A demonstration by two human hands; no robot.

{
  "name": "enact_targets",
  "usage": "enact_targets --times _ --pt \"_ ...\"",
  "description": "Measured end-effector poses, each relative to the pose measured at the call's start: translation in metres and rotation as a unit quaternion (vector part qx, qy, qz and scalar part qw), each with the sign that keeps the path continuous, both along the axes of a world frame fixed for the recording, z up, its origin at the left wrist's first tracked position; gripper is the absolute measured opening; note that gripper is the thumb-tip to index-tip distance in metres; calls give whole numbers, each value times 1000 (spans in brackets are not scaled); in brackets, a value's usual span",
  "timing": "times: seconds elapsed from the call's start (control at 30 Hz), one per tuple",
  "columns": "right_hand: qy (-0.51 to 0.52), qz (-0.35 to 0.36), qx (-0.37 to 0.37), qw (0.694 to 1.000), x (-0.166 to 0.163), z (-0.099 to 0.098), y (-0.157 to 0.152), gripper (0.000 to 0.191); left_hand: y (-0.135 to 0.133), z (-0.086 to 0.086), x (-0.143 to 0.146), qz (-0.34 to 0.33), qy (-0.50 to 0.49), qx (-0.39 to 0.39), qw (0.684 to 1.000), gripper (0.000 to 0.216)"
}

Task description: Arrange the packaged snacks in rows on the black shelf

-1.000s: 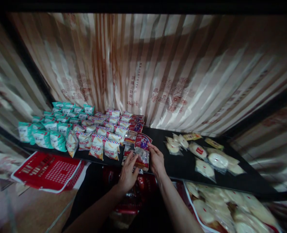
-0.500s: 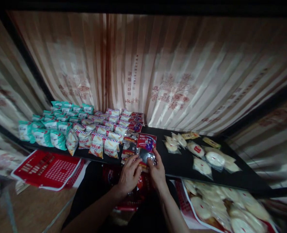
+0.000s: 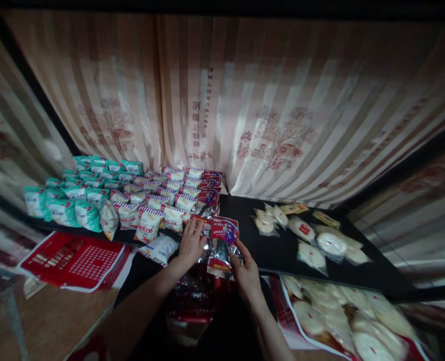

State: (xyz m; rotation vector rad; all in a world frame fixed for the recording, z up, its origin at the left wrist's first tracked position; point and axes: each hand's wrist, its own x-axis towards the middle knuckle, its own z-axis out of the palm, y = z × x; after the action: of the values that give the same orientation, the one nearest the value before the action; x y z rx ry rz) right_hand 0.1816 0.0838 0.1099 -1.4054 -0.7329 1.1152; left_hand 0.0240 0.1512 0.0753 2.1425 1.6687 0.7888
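Observation:
My right hand [image 3: 246, 269] pinches the lower edge of a red and clear snack packet [image 3: 223, 240] that stands upright at the front of the black shelf [image 3: 275, 250]. My left hand [image 3: 191, 242] lies with fingers stretched flat on the red packets [image 3: 204, 224] just left of it, beside the rows of red-white-blue striped packets [image 3: 158, 200]. One striped packet [image 3: 159, 247] hangs tilted over the shelf's front edge by my left wrist.
Green packets [image 3: 72, 200] fill the shelf's left end. Clear-wrapped round cakes [image 3: 312, 238] lie loose on the right. A red basket [image 3: 74, 260] sits below left. A tray of round cakes [image 3: 343, 321] sits below right. A striped curtain [image 3: 245, 110] backs the shelf.
My left hand moved up and left from the held packet onto the red packets. A striped packet has tipped over the shelf's front edge. My right hand has slid to the packet's lower edge.

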Motion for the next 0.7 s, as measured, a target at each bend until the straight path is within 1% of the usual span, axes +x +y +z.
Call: enact_targets --times 0.1,0.23,0.4,0.53,0.7 --pt "-21 11 -10 1000 0 0 -3 71 -2 -4 3 16 -10 44 999 51" --pt "-80 24 -6 997 6 -5 -8 70 2 -8 1 16 -30 91 995 49" --pt "-148 43 32 987 7 -12 -12 64 15 -11 -3 -2 -69 128 989 49" --pt "-207 52 52 976 4 -16 -8 57 24 -14 -4 -16 -93 149 984 49" --pt "-215 70 58 972 -1 -18 1 56 35 -13 -5 -8 -120 157 980 45"
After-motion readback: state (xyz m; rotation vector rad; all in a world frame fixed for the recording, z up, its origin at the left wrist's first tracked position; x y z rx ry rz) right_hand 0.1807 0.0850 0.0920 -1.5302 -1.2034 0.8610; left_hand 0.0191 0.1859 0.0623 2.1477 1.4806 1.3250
